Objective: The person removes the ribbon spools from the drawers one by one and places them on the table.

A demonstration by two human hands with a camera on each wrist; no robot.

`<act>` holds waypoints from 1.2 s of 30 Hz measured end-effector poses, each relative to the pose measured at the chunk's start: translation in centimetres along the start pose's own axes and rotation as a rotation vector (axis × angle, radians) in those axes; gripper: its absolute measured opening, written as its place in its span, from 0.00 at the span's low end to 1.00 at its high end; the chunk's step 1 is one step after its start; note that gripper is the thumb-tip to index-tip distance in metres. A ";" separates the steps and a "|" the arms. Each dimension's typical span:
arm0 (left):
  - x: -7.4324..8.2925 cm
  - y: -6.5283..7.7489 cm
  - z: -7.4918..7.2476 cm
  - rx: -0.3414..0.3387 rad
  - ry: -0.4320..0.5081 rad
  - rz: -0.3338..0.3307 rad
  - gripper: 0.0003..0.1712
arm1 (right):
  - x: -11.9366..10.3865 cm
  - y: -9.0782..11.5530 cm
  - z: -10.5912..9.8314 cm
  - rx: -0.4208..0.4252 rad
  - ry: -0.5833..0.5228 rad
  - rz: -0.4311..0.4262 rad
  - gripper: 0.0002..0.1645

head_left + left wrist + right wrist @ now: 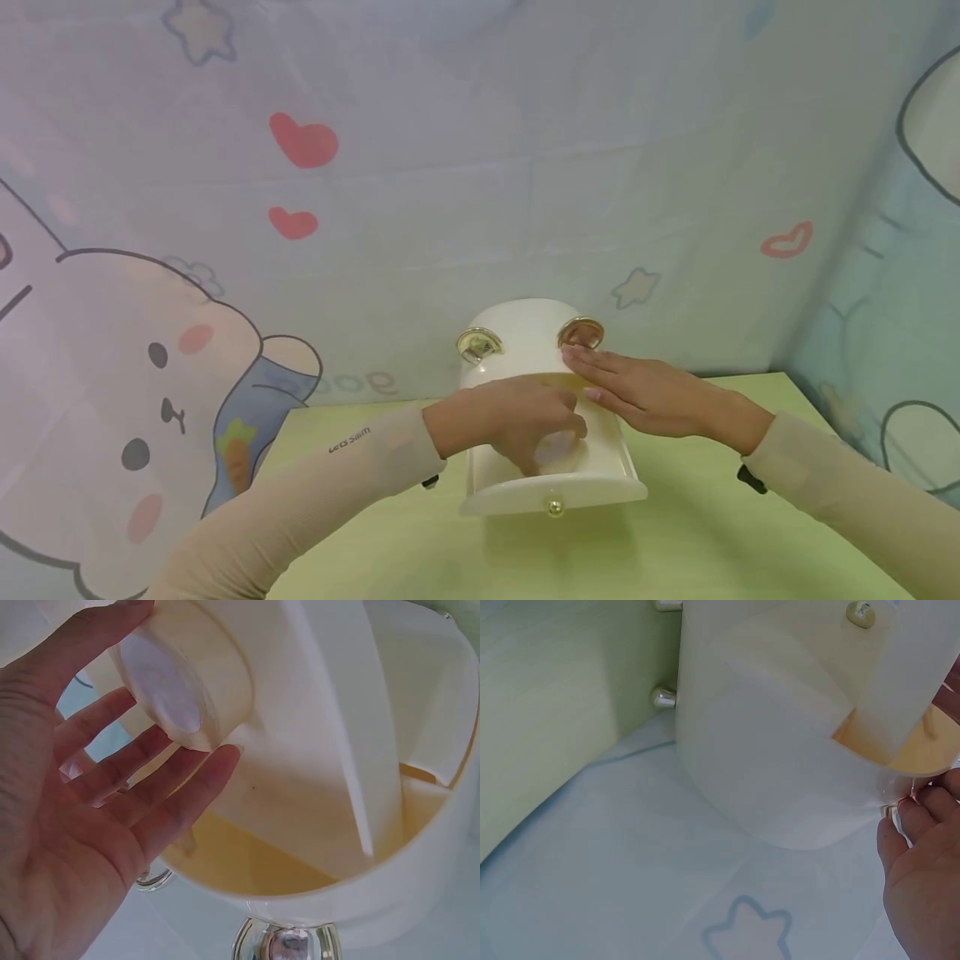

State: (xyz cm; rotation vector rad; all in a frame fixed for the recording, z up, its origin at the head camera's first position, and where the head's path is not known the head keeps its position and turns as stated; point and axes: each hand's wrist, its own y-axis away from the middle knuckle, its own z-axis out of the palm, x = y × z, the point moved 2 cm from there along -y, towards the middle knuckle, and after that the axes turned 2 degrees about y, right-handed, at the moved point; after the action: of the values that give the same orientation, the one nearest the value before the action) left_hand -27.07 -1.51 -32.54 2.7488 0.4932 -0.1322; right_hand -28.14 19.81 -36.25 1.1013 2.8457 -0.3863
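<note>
A white rounded box (523,321) stands on the table with its drawer (510,497) pulled out toward me. My left hand (517,417) reaches down into the drawer. Its thumb and fingertips hold a roll of tape (229,682) with a pale core, close over the drawer floor. Across the front upper edge of the box lies my right hand (656,396), fingers mostly straight, fingertips beside the right gold ring-shaped ear (581,332). In the right wrist view, the fingers (919,817) touch the box's rim.
A gold knob (555,507) sits on the drawer front, and a second gold ear (478,343) is at the box's left. Small metallic feet (664,697) show underneath. The light green table (720,517) meets a printed cloth backdrop (420,208) behind the box.
</note>
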 end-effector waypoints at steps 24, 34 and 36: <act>-0.1 1.3 -0.7 0.043 0.064 -0.043 0.38 | 0.1 0.0 0.2 0.024 0.012 -0.022 0.34; 0.4 2.8 -3.0 0.073 0.117 -0.057 0.40 | 0.1 0.0 0.2 0.002 -0.018 -0.005 0.34; 0.4 3.2 -3.4 0.079 0.129 -0.066 0.39 | 0.1 0.0 0.2 -0.001 -0.018 -0.006 0.34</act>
State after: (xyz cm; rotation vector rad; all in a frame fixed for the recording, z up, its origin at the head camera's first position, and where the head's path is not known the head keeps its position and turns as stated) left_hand -25.45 -2.99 -28.44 2.8320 0.6266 0.0104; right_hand -28.24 19.85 -36.51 1.0844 2.8338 -0.3933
